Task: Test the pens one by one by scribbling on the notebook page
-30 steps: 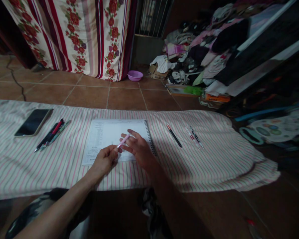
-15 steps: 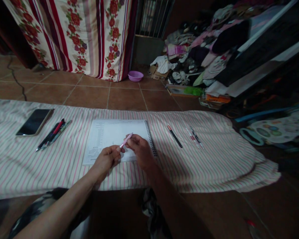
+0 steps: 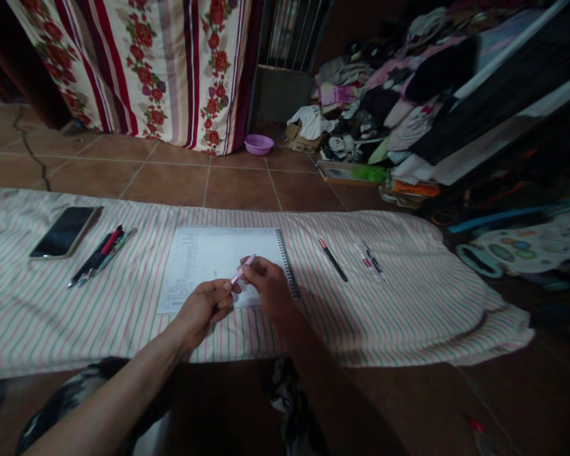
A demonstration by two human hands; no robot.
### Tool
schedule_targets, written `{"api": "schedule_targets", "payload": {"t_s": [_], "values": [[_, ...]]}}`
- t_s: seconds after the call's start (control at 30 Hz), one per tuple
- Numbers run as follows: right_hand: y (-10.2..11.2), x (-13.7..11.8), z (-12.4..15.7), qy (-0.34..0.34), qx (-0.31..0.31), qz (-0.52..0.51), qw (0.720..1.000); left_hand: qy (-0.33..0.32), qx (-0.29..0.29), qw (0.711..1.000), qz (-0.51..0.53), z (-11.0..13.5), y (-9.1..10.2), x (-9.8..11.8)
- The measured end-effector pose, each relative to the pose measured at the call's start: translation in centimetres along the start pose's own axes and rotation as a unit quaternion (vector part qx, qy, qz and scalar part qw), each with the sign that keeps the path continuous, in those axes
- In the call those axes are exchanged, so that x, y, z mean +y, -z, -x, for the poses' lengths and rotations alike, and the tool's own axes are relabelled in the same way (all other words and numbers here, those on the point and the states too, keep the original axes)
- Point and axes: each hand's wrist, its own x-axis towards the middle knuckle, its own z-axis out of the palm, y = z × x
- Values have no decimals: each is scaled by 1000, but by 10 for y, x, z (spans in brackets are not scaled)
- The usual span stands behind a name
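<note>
A pink pen [image 3: 240, 272] is held between my two hands, tilted with its upper end to the right. My left hand [image 3: 213, 300] pinches its lower end. Around the upper part, the fingers of my right hand [image 3: 270, 282] are closed. Beneath both hands lies a spiral-bound notebook [image 3: 228, 244], its coil along the right side. Right of it rests a black pen [image 3: 333, 261] with an orange end. Farther right are slim refills [image 3: 373, 263], lying close together. Several pens [image 3: 99, 258] form a bunch left of the notebook.
A striped cloth [image 3: 408, 304] covers the low surface. The phone [image 3: 66, 232] lies at its left end. Beyond, on the tiled floor, are a purple basin [image 3: 259, 145] and a floral curtain [image 3: 185, 76]. A heap of clothes [image 3: 370, 101] fills the back right.
Both hands and the pink pen have shifted very slightly to the right. The grip of each hand looks the same, and the other things lie where they were.
</note>
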Motion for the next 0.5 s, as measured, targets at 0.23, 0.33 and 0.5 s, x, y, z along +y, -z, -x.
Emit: {"api": "schedule_targets", "payload": {"t_s": [0.23,0.33,0.5], "values": [[-2,-9,7,-36,-30,19,999,-46,42,996,-71,-2,6,-6],[-1,-5,5,-32,17,83,996,-79,72,983,-151,-4,8,-12],[2,0,-1,-21,40,33,998,-38,48,995,-80,-3,4,-9]]}}
